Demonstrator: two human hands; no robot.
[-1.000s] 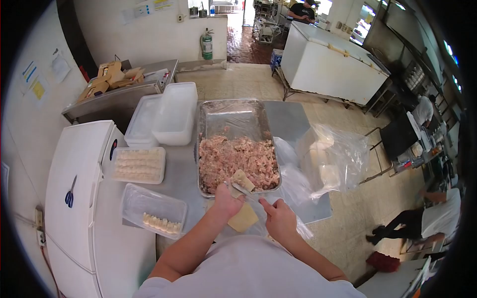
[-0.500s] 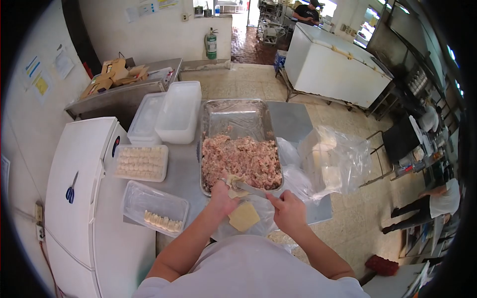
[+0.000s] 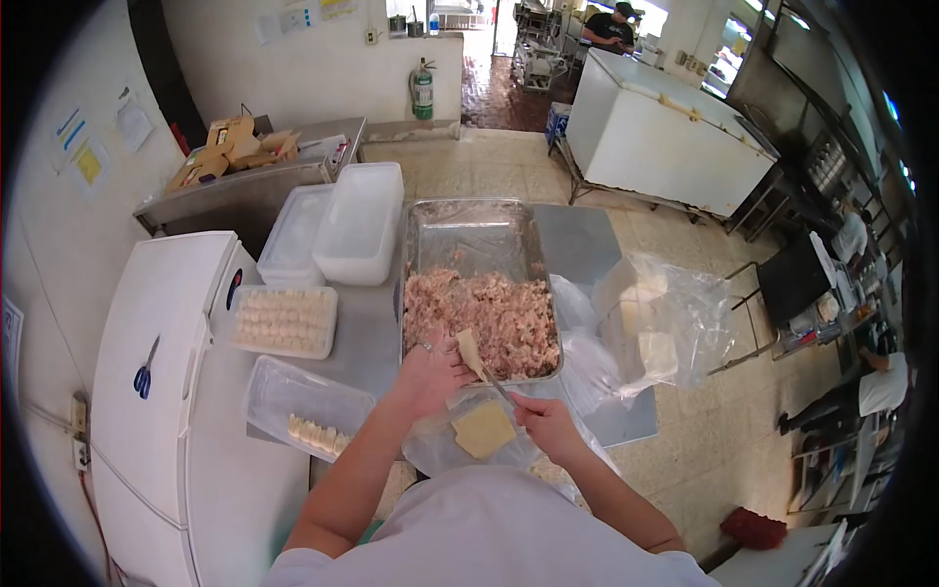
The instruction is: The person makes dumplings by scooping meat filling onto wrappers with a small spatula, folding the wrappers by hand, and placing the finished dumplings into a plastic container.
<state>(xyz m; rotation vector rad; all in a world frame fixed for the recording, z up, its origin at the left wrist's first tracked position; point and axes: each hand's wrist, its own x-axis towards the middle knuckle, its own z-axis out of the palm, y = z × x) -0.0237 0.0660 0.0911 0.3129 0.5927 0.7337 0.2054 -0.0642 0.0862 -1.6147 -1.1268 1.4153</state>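
Observation:
My left hand [image 3: 430,378] is palm up with its fingers spread, at the near left corner of a metal tray [image 3: 536,235] of pinkish ground meat filling [image 3: 479,313]. In my right hand [image 3: 550,427] is the handle of a flat metal spatula [image 3: 497,385], angled up and left. A pale dough wrapper [image 3: 469,350], partly folded, is at the spatula's far end, beside my left fingers; whether they touch it I cannot tell. Just in front of me, a stack of square yellowish wrappers [image 3: 483,430] lies on clear plastic.
At left on the metal table, one plastic container [image 3: 284,321] holds rows of dumplings; another [image 3: 284,391] holds a short row [image 3: 318,435]. Stacked white bins [image 3: 360,225] stand behind. Bagged wrapper blocks [image 3: 646,313] sit right. A white fridge [image 3: 156,391] flanks the table. Other people stand farther off.
My left hand has opened from around the wrapper, which is now at the spatula's end. My right hand has shifted slightly left and down, with the spatula tilted more steeply.

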